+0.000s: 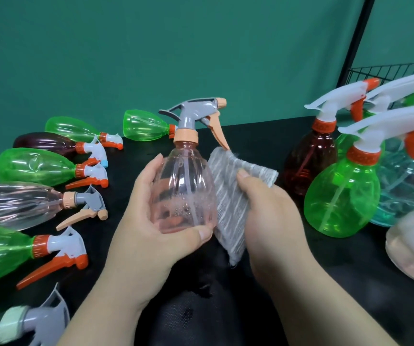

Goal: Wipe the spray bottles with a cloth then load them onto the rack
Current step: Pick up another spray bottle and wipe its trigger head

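Pink plastic: the spray bottle (183,191) stands up in the middle of the frame, its belly gripped by the left hand (148,221). The right hand (270,211) pinches the grey cloth (228,196) against the bottle's side. Wiping is the step, I think. Next it must go to the wire rack (388,69), upper right.

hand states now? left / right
Left hand: closed, grip around the pink spray bottle, held upright.
Right hand: closed, holding the grey cloth against the bottle's side.
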